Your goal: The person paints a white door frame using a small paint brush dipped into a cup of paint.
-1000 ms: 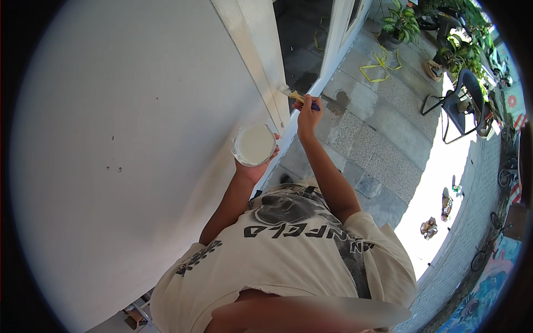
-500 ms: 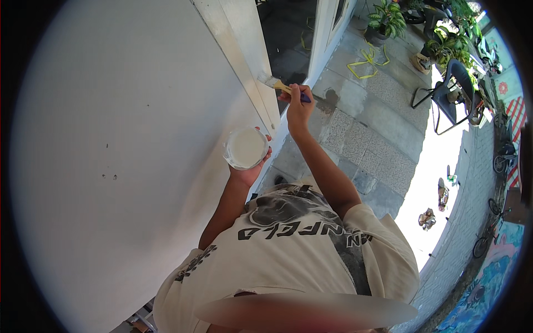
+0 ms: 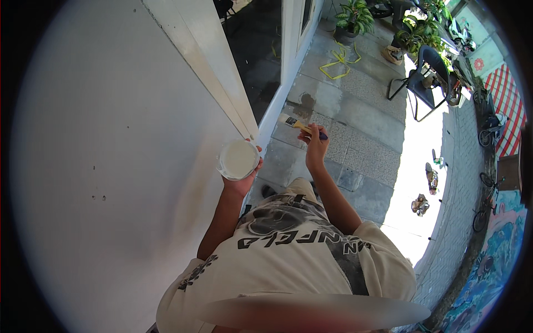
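My left hand (image 3: 244,180) is wrapped round a round tub of off-white paint (image 3: 239,159), held level close to the wall and the foot of the white frame (image 3: 208,69). The fingers show along the tub's right side. In my right hand (image 3: 317,146) is a paintbrush (image 3: 301,126) with a yellow and dark-blue handle, a metal band and pale bristles. Its bristles point up and left, apart from both the frame and the tub. Paving lies behind the brush.
A white wall (image 3: 111,222) fills the left side. Beyond the frame is a dark glass pane (image 3: 258,55). Yellow strap (image 3: 340,60) lies on the paving near a potted plant (image 3: 353,22). A black chair (image 3: 426,82) stands at the right, by a sunlit strip.
The paintbrush has come away from the white frame, and my right hand has moved down and to the right with it. The tub stays in my left hand; the whole view has shifted.
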A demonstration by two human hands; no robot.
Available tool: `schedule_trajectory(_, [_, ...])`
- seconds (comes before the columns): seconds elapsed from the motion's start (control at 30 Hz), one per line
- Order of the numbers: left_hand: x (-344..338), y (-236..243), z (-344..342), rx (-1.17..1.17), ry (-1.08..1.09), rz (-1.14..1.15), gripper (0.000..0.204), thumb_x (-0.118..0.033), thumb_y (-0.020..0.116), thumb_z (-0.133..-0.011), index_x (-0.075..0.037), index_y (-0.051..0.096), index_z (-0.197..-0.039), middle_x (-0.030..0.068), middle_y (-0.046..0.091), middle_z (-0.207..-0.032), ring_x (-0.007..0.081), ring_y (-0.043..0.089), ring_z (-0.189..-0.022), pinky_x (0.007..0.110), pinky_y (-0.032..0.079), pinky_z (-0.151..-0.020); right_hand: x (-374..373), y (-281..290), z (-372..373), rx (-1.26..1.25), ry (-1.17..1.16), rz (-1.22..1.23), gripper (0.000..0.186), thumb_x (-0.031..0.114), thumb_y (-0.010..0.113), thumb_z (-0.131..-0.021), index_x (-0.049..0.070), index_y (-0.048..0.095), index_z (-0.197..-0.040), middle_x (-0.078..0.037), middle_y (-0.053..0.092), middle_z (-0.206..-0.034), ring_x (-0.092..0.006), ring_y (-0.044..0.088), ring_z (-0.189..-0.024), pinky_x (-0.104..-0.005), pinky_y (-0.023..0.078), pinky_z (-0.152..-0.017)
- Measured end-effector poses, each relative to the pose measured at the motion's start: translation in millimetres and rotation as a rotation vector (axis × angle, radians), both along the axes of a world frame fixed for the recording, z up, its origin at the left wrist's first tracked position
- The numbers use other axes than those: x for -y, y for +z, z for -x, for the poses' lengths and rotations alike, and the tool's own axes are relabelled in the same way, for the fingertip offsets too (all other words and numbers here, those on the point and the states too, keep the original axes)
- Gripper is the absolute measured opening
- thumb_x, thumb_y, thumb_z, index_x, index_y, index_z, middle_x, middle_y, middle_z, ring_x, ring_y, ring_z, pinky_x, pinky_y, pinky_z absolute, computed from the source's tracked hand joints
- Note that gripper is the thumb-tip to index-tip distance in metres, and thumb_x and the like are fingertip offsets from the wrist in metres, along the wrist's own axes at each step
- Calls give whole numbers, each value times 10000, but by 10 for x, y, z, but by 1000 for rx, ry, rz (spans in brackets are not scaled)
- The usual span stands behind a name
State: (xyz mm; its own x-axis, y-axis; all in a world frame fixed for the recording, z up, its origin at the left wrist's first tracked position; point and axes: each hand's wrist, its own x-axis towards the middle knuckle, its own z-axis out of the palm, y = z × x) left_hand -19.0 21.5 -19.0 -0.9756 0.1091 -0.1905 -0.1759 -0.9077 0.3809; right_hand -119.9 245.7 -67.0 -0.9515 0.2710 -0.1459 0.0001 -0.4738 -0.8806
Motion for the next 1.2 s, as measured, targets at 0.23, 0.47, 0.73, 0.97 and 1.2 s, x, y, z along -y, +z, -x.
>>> schedule_trajectory(0.23, [-462,197,-100,-43,4,-8,501,-476,518,-978,-103,603,-1302,217,649,-1149,315,652,-882,393,539,-820,-266,301,-90,-47,24,61,259,261,608,-1023,14,604,-946,-125,687,-833,-169,681,-680,-313,608,-631])
schedule_trajectory(0.47, [-836,94,-205,3,5,23,566,-512,535,-958,-116,554,-1362,188,623,-1216,299,632,-900,398,498,-796,-557,599,-251,-72,122,64,268,276,585,-1037,13,600,-991,-134,677,-870,-180,684,-747,-328,607,-678])
schedule_trajectory(0.73, [-1550,149,-270,10,-59,-53,520,-458,582,-950,-92,573,-1318,201,646,-1186,308,632,-899,392,500,-774,-1502,824,-669,-67,17,117,245,255,608,-1023,22,598,-950,-123,681,-844,-168,676,-698,-309,599,-661])
schedule_trajectory(0.97, [-1979,49,-330,-25,-152,-102,556,-482,550,-962,-92,556,-1359,191,628,-1213,305,632,-938,393,494,-786,-2226,776,-1048,-85,-123,54,271,274,611,-1021,7,600,-972,-124,675,-851,-163,678,-733,-323,613,-671])
schedule_trajectory(1.2, [-2117,150,-235,-17,-198,-88,574,-506,562,-951,-90,566,-1346,190,628,-1211,304,641,-920,400,508,-813,-2421,976,-1180,-90,-196,46,272,271,615,-1018,0,610,-990,-130,682,-857,-172,681,-712,-318,612,-674])
